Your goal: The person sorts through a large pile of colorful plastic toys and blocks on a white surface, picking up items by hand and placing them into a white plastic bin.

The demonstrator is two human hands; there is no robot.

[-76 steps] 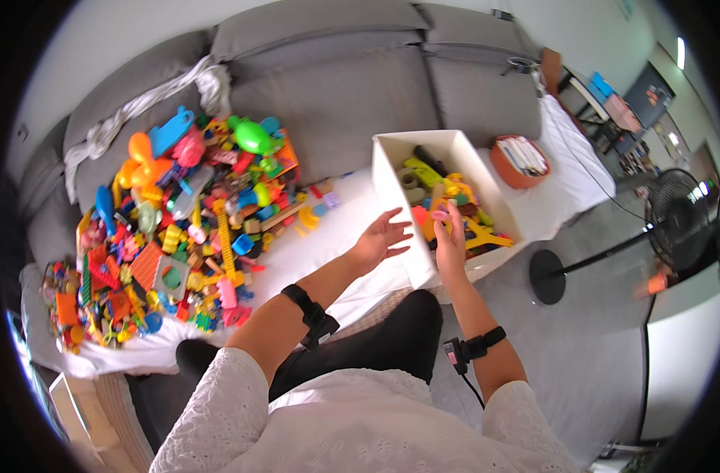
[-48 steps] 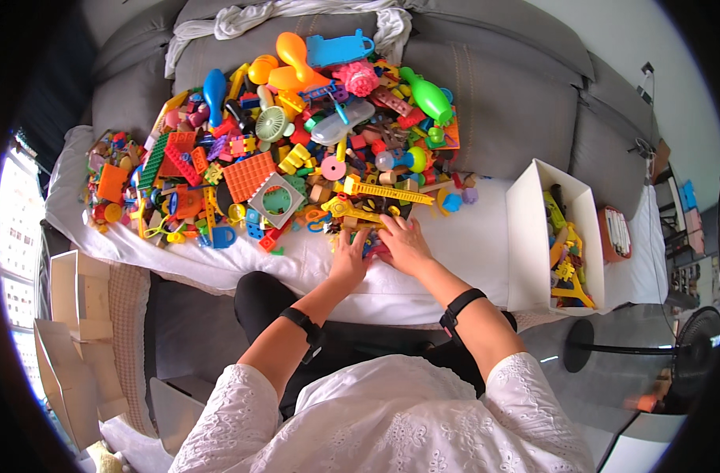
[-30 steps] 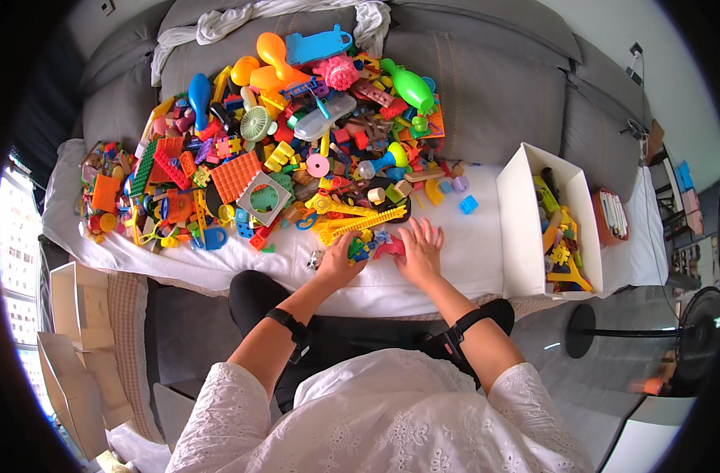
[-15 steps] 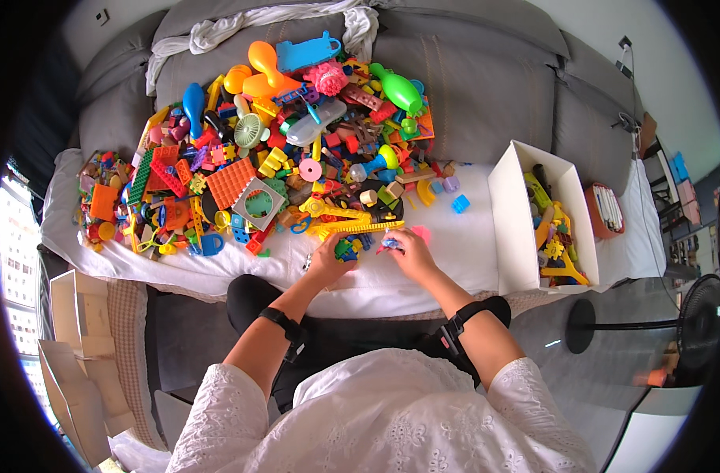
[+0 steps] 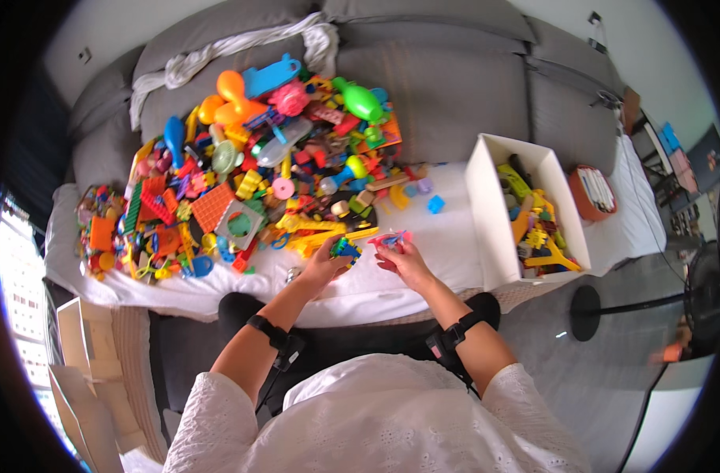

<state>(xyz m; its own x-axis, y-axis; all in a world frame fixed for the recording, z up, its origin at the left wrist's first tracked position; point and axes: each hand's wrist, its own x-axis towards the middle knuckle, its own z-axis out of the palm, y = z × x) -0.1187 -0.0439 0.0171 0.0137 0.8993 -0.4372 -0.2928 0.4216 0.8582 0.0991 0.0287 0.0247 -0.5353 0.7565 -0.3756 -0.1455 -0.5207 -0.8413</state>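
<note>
My left hand (image 5: 320, 266) is closed around a small cluster of green, blue and yellow toy bricks (image 5: 346, 249), just in front of the toy pile. To its right, my right hand (image 5: 408, 265) grips a small blue and reddish toy piece (image 5: 389, 239) by the fingertips; its exact kind is too small to tell. Something pink (image 5: 408, 235) shows right behind those fingers. A shiny silver object (image 5: 293, 273) lies beside my left wrist on the white cloth (image 5: 446, 251). The two hands are a short way apart.
A big heap of mixed plastic toys (image 5: 249, 185) covers the left and middle of the sofa seat. On the right stands a white box (image 5: 486, 209) with yellow and green toys inside, next to a red-brown container (image 5: 604, 206). A loose blue block (image 5: 436, 205) lies between heap and box.
The view has shifted and tilted, so the pile and box appear moved left. My right hand has turned, its fingers more spread around the small piece. My left hand still holds the bricks.
</note>
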